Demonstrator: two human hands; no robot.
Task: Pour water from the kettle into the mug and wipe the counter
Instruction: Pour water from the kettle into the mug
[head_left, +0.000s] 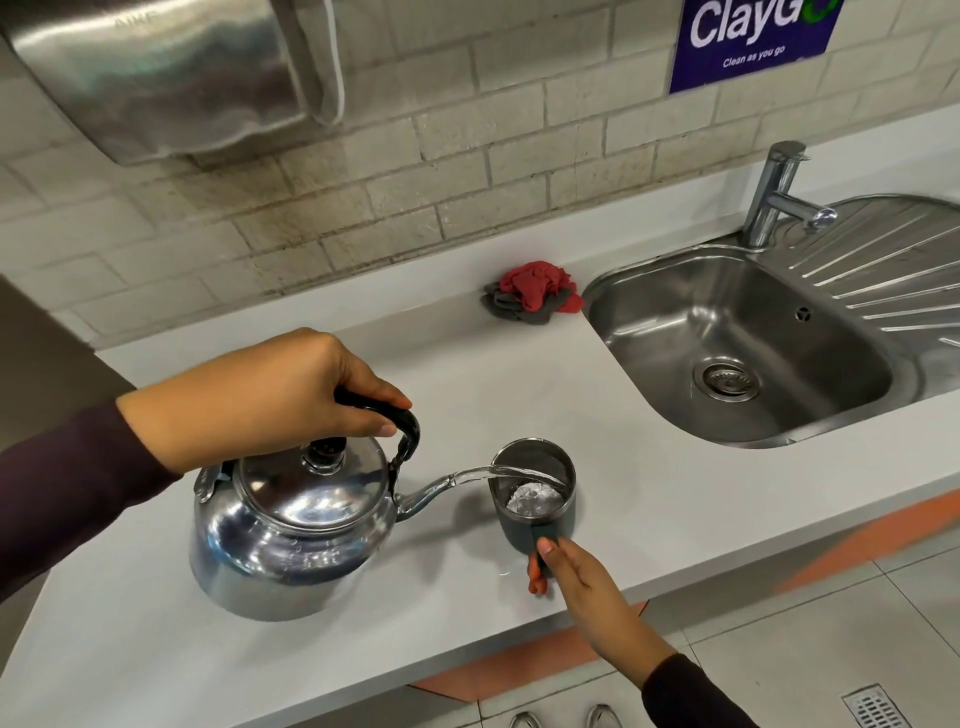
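Observation:
A shiny steel kettle (291, 525) hangs tilted over the white counter (649, 499), its spout pointing right. My left hand (270, 395) is shut on its black top handle. A clear stream of water runs from the spout into a dark grey mug (535, 499) standing on the counter near the front edge. Water foams at the mug's bottom. My right hand (576, 587) grips the mug's handle from the front. A crumpled red and grey cloth (535, 293) lies at the back of the counter, beside the sink.
A steel sink (737, 343) with a drainboard and a chrome tap (774, 197) fills the right side. A metal dispenser (156, 73) hangs on the tiled wall at upper left. The counter's front edge drops to a tiled floor with a drain.

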